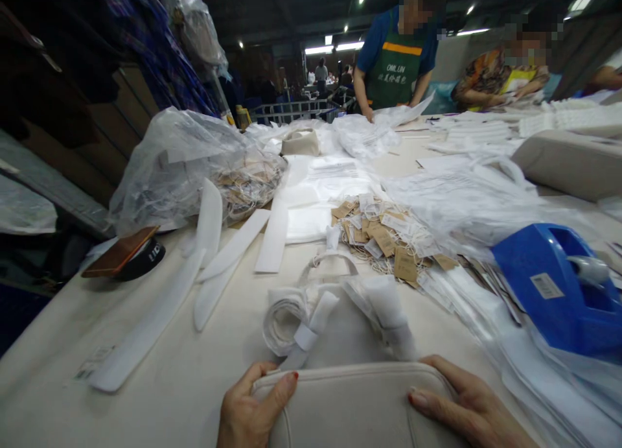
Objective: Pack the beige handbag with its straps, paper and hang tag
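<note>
Table (165, 396), left grip (250, 406), right grip (469, 402) flanking bag (347, 406)

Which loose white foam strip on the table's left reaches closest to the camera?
The long, slightly curved white foam strip at lower left; its rounded end comes nearer than any other's, left of the person's bare left hand.

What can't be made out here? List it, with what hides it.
All in the head view:
Beige bag: near part cut off by the bottom edge.
Left hand, right hand: some fingertips hidden behind the bag.
Brown tags: print too small to read.
Blue dispenser: label print too small.
</note>
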Demonstrator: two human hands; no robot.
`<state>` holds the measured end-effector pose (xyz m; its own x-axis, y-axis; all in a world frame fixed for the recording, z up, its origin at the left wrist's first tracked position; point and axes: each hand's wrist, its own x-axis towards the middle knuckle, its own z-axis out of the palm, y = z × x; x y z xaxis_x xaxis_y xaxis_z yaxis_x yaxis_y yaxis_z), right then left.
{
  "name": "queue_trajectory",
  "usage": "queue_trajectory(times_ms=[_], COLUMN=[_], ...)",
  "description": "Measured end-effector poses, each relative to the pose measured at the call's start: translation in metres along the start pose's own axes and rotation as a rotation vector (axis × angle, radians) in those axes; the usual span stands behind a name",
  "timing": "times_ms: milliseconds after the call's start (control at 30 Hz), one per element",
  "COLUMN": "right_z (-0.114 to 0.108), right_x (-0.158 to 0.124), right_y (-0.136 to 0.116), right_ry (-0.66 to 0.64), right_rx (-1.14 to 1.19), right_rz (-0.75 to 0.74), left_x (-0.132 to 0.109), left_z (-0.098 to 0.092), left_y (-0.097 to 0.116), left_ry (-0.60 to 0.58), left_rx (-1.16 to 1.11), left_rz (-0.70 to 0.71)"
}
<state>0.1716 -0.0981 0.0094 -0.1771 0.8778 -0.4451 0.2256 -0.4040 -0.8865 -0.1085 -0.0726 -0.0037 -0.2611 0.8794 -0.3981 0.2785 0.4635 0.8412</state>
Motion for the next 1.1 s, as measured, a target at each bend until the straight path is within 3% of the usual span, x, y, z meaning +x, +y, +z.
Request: queue_trajectory(times_ms=[67,133,233,267,333,367,500,633,733,933,1033,1100], right_z=[-0.001,-0.001,0.009,0.016,0.034,0.044,0.069,0.068,0.065,0.073,0.072,0.07], right_x=[0.002,0.0,-0.002,0.0,0.008,0.013,0.034,0.04,0.041,0.049,0.045,0.041], right_y=[0.006,0.013,0.016,0.014,0.007,0.002,-0.007,0.0,0.005,0.011,0.009,0.007], right_ry=[0.044,0.212,0.591,0.641,0.599,0.546,0.453,0.499,0.5,0.61,0.529,0.495], right_rx=[-0.062,-0.282,-0.793,-0.93,-1.065,-1.084,-1.122,-1.088,-1.071,-0.975,-1.011,-1.026], right_rz=[-0.02,-0.118,-0.521,-0.696,-0.974,-1.045,-1.011,-1.051,-1.058,-1.148,-1.057,-1.022], left_x=[-0.001,-0.001,-0.001,-0.001,0.0,0.0,-0.001,0.001,0.006,0.009,0.006,0.006], left_z=[0.003,0.004,0.004,0.004,0.003,0.003,0.0,0.006,0.021,0.049,0.05,0.045], left_y=[0.006,0.009,0.008,0.008,0.006,0.006,0.003,0.006,0.022,0.059,0.063,0.065], left_ry=[0.024,0.038,0.046,0.043,0.03,0.023,0.066,0.36,0.452,0.444,0.406,0.368], left_rx=[0.019,0.024,0.033,0.039,0.05,0.055,0.179,0.571,0.901,1.233,1.156,0.952], left_rz=[0.017,0.027,0.053,0.064,0.084,0.092,0.194,0.65,0.873,0.766,0.768,0.747])
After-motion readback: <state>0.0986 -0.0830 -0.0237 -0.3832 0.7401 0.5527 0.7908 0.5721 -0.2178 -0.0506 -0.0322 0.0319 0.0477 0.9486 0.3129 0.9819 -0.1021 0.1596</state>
